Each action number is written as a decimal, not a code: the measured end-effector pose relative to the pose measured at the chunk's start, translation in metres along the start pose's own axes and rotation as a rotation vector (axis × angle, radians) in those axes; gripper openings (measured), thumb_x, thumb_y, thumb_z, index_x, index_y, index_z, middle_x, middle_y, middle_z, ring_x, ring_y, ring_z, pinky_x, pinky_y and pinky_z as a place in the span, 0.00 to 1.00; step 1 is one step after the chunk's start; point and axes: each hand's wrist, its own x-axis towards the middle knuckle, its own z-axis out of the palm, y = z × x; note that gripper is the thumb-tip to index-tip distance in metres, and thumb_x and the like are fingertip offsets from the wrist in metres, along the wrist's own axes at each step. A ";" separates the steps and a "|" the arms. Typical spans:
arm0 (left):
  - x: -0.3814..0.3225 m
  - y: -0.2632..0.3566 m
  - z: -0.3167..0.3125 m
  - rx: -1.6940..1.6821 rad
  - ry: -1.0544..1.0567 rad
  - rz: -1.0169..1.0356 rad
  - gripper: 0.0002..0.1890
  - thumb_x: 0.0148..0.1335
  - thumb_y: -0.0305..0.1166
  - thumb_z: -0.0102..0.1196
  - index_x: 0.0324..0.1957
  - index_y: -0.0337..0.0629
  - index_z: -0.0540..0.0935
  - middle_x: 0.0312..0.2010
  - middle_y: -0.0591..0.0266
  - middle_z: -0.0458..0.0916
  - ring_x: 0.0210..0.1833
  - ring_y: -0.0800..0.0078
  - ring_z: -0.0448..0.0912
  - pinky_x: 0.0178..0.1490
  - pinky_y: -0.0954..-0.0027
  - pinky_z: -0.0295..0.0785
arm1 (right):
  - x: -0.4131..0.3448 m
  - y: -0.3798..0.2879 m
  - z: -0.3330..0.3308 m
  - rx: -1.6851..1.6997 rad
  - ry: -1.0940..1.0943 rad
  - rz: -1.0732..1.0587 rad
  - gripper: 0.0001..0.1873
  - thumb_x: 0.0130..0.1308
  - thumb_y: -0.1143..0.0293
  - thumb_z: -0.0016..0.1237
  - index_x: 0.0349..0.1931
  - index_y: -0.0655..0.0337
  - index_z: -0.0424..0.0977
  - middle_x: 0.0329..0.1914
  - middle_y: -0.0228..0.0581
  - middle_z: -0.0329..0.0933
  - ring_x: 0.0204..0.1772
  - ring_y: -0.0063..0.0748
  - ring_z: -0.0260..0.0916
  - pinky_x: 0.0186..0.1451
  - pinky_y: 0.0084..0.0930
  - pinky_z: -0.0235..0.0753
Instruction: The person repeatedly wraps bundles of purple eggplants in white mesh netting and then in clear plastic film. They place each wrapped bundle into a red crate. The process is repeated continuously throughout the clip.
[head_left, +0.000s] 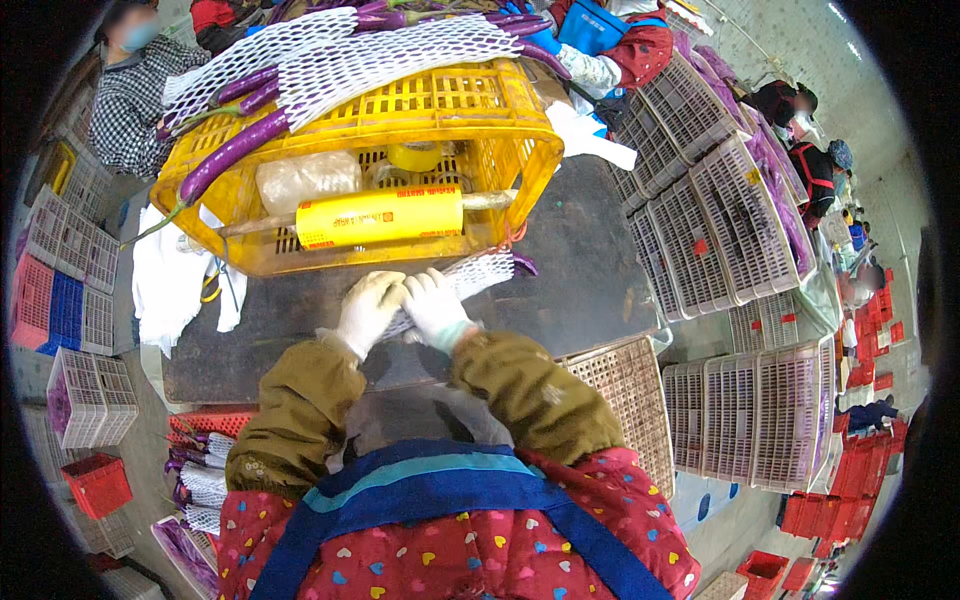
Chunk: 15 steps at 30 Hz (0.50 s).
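My left hand and my right hand, both in white work gloves, meet over the dark tabletop. Between them they grip an eggplant in a white foam net sleeve; its purple end shows at the right. Just beyond my hands lies a yellow plastic crate with its open side towards me. A roll of yellow-printed wrap film sits on a rod across that opening. Inside are a clear plastic bundle and a roll of yellow tape. Netted eggplants rest on the crate.
White foam sleeves hang at the table's left. A red crate with netted eggplants stands at lower left. Stacked white crates rise on the right, an upturned-looking crate nearer. Co-workers stand beyond the table, one in a checked top.
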 end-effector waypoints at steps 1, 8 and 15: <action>0.009 -0.009 0.002 -0.089 0.009 -0.112 0.21 0.73 0.45 0.54 0.54 0.38 0.87 0.55 0.48 0.87 0.60 0.51 0.83 0.68 0.54 0.74 | 0.017 0.004 0.000 -0.035 -0.105 0.021 0.54 0.41 0.48 0.77 0.68 0.66 0.69 0.57 0.47 0.74 0.64 0.51 0.71 0.73 0.48 0.64; 0.061 -0.069 0.039 0.384 -0.533 -0.419 0.15 0.70 0.40 0.56 0.45 0.45 0.93 0.46 0.50 0.91 0.52 0.52 0.88 0.57 0.55 0.80 | 0.016 -0.009 -0.003 0.147 -0.199 0.070 0.41 0.45 0.41 0.69 0.52 0.64 0.77 0.42 0.51 0.83 0.47 0.53 0.82 0.53 0.45 0.79; 0.039 -0.044 0.063 0.455 -0.304 -0.446 0.13 0.68 0.34 0.58 0.47 0.41 0.91 0.48 0.40 0.89 0.53 0.42 0.87 0.57 0.48 0.82 | -0.080 -0.071 0.013 0.519 -0.633 -0.032 0.33 0.71 0.41 0.53 0.56 0.66 0.75 0.51 0.57 0.85 0.53 0.55 0.85 0.54 0.43 0.85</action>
